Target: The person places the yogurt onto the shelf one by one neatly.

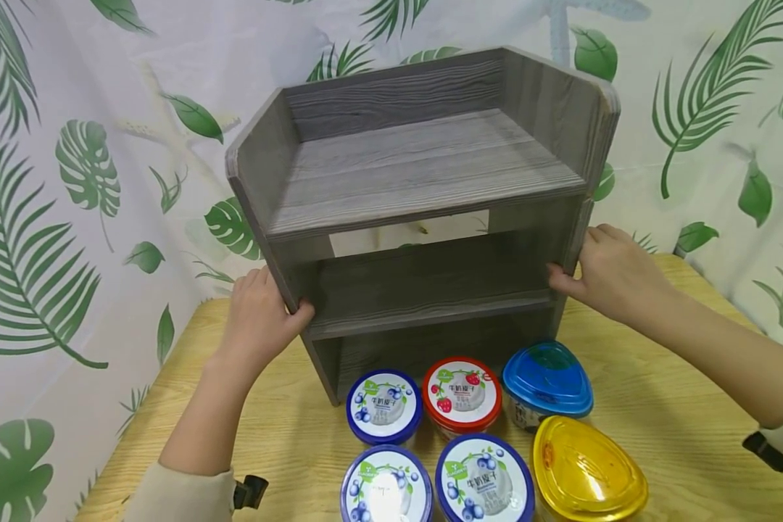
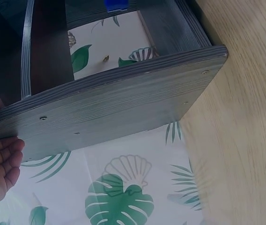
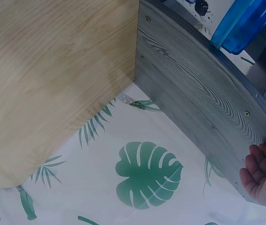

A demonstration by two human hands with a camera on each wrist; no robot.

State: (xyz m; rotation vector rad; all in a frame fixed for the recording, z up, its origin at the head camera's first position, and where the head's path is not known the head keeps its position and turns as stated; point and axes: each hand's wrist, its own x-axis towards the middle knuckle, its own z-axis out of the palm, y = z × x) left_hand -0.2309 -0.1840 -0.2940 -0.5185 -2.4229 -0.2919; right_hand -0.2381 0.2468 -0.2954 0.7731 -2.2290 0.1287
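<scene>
A grey wood-grain shelf rack (image 1: 431, 159) stands upright at the back of the table, with a walled top board and a lower shelf. My left hand (image 1: 259, 315) grips its left side panel, thumb over the front edge and fingers along the outer face. On the opposite panel my right hand (image 1: 616, 272) holds on the same way, thumb at the front edge. In the left wrist view the fingers (image 2: 11, 159) lie against the panel's outside. The right wrist view shows curled fingers (image 3: 259, 168) beside the screwed panel.
In front of the rack stand several lidded tubs: blue-rimmed blueberry ones (image 1: 385, 406), a red-rimmed strawberry one (image 1: 462, 394), a blue-lidded one (image 1: 548, 380) and a yellow-lidded one (image 1: 587, 467). They sit on a wooden table (image 1: 274, 442). A leaf-print cloth (image 1: 137, 181) hangs behind.
</scene>
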